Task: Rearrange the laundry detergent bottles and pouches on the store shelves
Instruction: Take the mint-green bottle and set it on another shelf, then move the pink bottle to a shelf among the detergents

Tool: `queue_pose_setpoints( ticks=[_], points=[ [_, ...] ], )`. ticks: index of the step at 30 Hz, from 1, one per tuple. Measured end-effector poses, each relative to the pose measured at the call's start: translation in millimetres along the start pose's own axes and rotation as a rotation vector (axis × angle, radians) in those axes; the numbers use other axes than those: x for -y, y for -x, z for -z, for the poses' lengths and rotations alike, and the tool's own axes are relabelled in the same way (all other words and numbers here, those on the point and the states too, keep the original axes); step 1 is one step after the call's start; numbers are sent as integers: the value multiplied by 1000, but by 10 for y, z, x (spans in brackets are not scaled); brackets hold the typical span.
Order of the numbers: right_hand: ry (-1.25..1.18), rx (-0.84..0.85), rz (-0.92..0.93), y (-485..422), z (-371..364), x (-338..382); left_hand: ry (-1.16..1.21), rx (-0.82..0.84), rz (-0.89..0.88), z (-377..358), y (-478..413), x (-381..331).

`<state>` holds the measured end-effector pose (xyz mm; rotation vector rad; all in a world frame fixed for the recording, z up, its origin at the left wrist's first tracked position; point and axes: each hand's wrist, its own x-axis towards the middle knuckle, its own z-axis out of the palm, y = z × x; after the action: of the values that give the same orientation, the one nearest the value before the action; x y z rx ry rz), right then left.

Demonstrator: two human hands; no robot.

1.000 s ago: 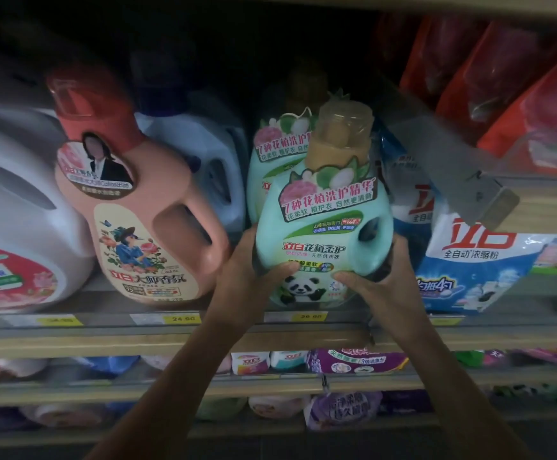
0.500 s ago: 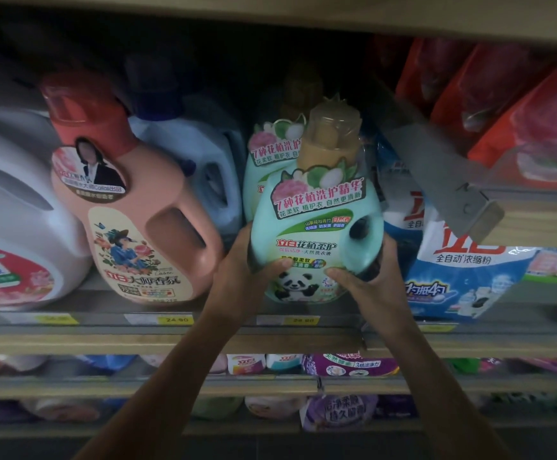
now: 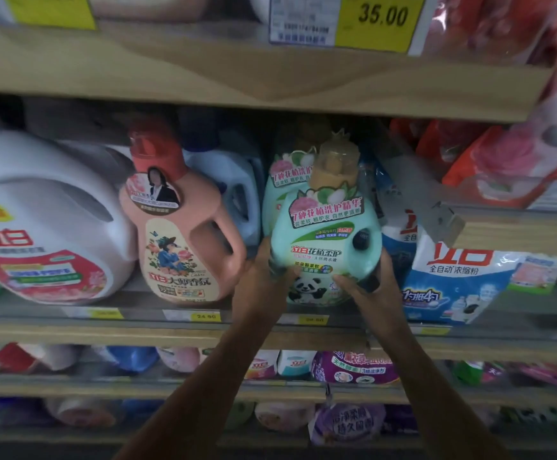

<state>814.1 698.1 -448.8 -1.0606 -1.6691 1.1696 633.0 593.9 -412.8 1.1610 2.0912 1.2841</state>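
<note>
A mint-green detergent bottle with a panda label and a tan cap stands at the front of the middle shelf. My left hand grips its lower left side with the thumb across the front. Its lower right side is held by my right hand, thumb on the label. A second mint-green bottle stands right behind it, mostly hidden. To the left stands a pink bottle with a red cap. A blue-and-white powder pouch leans to the right.
A large white jug fills the left end, with a pale blue jug behind the pink bottle. Red pouches sit on a raised ledge at right. Another shelf board hangs close above. Lower shelves hold several pouches.
The view has shifted downward in frame, revealing the upper shelf and its price tags. The green bottle stays in both hands, sitting slightly farther back on the shelf.
</note>
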Motion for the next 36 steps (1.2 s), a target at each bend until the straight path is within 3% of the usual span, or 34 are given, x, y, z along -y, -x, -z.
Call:
queue_pose_setpoints(
  ticks=[3,7,12,17,22,27,36],
  points=[
    [105,-14,-22,76,17,76,-228,81,-22,205,31,39],
    [289,-56,-84,295,45,105,-318,176,-104,577,299,206],
    [431,-46,-148,771,-82,171,-505,59,-170,1202,689,804],
    [618,-134,-125,1164,-496,478,-605,57,-216,1833,814,1025],
    [800,26,-61,1291,-914,852,-731,47,-210,2424,767,1116],
    [911,122,11,1207,-1240,995,-633,111,-150,2640,628,1201],
    [791,199,21,810,-1617,938,-330,195,-201,2262,328,1054]
  ],
)
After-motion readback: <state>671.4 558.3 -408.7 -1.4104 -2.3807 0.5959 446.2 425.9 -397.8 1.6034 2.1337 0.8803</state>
